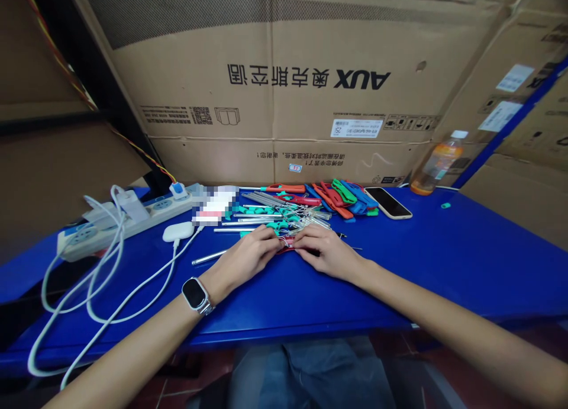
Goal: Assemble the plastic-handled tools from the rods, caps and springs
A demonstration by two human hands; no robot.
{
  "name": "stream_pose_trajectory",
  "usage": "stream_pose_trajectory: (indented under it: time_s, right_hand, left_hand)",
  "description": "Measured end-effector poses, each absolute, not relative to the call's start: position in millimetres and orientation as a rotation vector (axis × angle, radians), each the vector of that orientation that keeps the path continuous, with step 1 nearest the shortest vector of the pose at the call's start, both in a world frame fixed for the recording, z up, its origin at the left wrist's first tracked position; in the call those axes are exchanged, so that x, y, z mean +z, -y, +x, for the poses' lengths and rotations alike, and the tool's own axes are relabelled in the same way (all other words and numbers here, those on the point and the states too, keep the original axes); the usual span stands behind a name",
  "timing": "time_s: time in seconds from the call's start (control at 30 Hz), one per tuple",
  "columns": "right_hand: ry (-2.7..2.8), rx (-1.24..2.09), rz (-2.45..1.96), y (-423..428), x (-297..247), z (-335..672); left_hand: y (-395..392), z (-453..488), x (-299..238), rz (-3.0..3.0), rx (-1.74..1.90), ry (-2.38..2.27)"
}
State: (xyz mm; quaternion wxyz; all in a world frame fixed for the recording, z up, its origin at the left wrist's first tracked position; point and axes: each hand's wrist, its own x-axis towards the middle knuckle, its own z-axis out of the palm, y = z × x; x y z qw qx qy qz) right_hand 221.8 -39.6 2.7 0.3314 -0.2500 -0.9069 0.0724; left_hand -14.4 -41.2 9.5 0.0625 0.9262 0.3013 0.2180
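My left hand and my right hand rest on the blue table, fingertips meeting over a small red piece with a bit of metal. Both hands have their fingers curled and pinched on it. A smartwatch sits on my left wrist. Just beyond my fingers lies a pile of metal rods with teal handles. Behind them sit red, green and blue plastic handles. A single metal rod lies by my left hand.
A white power strip with plugs and white cables fills the left. A white charger puck, a phone, an orange drink bottle and a small teal cap are on the table. Cardboard boxes stand behind.
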Motion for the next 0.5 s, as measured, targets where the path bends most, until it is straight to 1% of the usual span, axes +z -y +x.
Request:
stream_pose_trajectory:
  time_s: [0.1,0.27,0.5]
  right_hand:
    - [2.323,0.318,-0.722,42.7,0.9,220.2]
    - [2.134,0.709,-0.872,45.5,-5.0,218.0]
    - [2.090,0.795,-0.899,41.7,-6.3,213.7]
  left_hand:
    - [43.3,-13.2,10.3,2.822,0.628,-0.895]
    - [46.1,-12.5,8.0,2.886,0.576,-0.883]
    - [51.5,-11.5,12.5,2.934,0.537,-0.809]
